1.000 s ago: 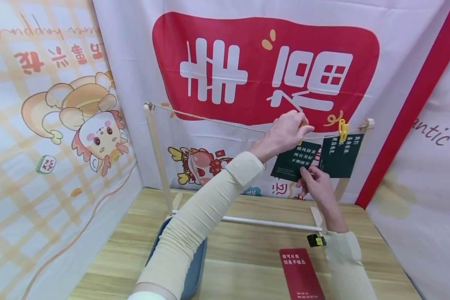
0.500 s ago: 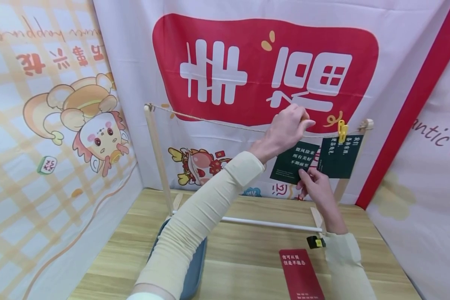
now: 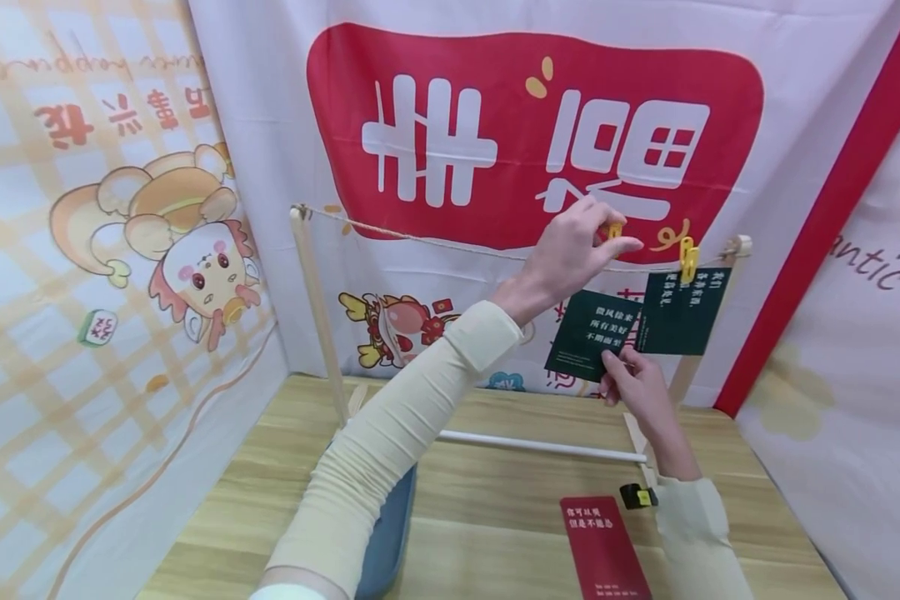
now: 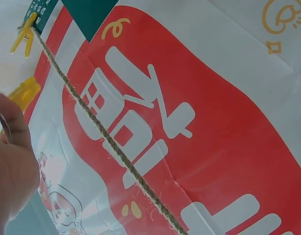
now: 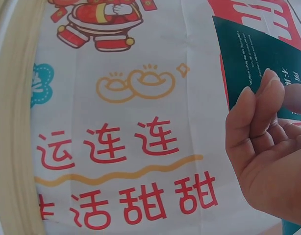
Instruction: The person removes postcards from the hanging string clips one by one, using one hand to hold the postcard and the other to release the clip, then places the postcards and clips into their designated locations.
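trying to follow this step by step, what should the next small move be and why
Probably lower the green card in the right hand toward the table: the left hand holds a yellow clip clear of the string, and the card sits lower than a second ago, with only the right hand holding it.

Bright, even, diffuse light fills the head view, leaving faint shadows on the wooden table [image 3: 487, 500] toward 6 o'clock, while the wide lens stretches the side cloths [image 3: 112, 333] at 9 and 3 o'clock. The left wrist view is hazier, with pale sheen on the banner [image 4: 214, 112] near 8 o'clock. In the greyer right wrist view, the wooden post [image 5: 13, 122] blurs at 9 o'clock, and fine print on the green card [image 5: 237, 68] looks soft near 2 o'clock.
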Motion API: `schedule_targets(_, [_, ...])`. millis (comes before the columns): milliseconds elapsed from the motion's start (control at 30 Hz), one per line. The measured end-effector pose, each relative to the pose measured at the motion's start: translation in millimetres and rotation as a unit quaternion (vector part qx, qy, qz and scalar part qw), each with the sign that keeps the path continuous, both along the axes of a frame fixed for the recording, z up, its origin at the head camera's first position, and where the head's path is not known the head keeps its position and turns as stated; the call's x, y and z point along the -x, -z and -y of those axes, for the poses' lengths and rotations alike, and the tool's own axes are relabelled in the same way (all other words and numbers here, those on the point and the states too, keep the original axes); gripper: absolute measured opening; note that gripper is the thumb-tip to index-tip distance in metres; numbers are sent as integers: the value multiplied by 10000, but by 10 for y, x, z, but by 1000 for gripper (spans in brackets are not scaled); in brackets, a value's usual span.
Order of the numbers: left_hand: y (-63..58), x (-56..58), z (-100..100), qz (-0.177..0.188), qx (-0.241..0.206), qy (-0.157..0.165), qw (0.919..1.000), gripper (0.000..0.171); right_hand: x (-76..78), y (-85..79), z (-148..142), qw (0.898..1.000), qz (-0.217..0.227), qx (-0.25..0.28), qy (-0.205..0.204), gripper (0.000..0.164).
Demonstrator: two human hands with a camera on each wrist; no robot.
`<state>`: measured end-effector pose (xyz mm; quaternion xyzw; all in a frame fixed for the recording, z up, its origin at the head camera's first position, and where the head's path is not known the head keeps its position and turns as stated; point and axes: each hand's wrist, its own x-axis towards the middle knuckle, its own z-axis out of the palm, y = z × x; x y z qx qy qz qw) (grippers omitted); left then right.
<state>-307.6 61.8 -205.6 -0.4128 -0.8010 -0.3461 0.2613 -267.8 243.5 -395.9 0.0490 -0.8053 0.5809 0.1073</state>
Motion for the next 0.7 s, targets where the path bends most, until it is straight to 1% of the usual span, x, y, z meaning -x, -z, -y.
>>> schedule_targets(100, [21,-11,25,145,-59,93,9998,42,-49,-6,2,10000,39,42,-38,43])
schedule_targets(233, [53,-13,82,192,-296,218,9991,42,-152,-41,41,9999,143,0,-87,39])
schedule_targets(300, [64,-12,114,181,-392,288,9987,40,-186,-31,54,9997,217,-1,-73,38])
schedule_targets(400, [74,-18,156,186,-463,394,9980,40,-184,48,38,9994,339,-20,-37,41])
schedule_targets(533, [72,-45,207,244,-433,431,9978,43,-159,189,-12,9991,414,-87,4,46])
schedule_targets(700, [87,-96,320,436,-449,463,9970,45,-206,270,-41,9982,585,-163,20,49])
